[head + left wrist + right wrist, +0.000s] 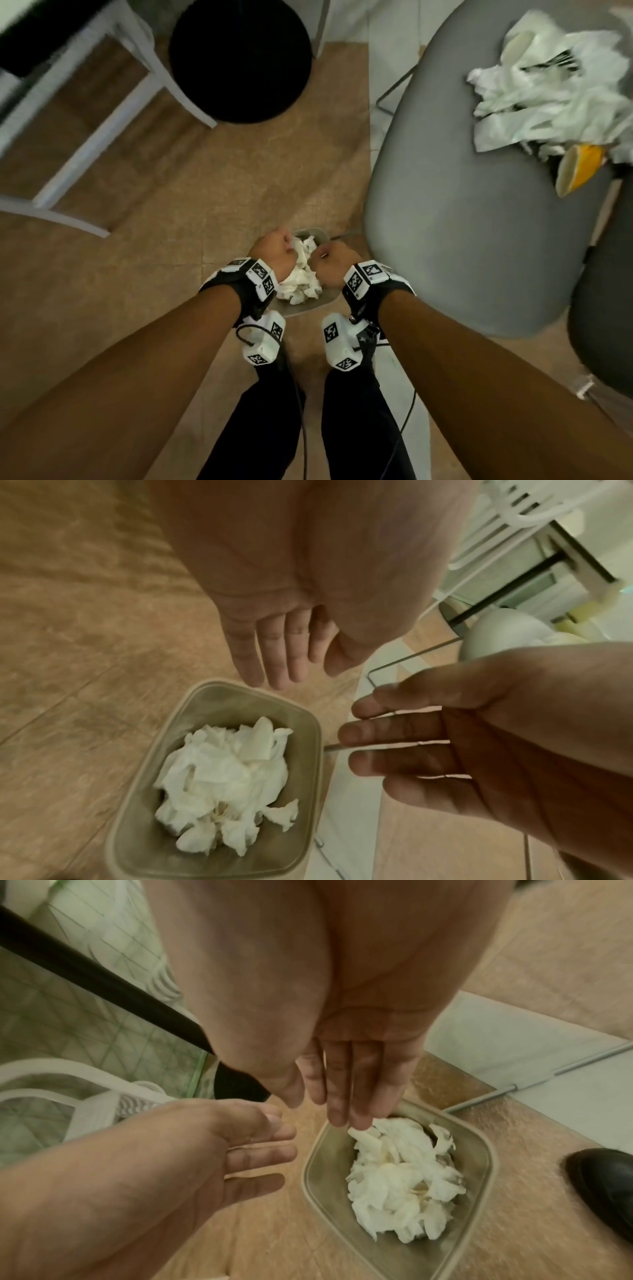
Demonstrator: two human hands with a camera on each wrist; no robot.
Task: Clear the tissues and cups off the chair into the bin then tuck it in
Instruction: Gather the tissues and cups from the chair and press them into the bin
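Where it sits crumpled, white tissue fills the bin.

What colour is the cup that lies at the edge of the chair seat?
The cup is yellow-orange outside and pale inside. It shows best in the head view, beside the white tissues.

I note tan tiled floor under dim warm light. A round black stool stands beside a white frame. Pale rug lies nearby.
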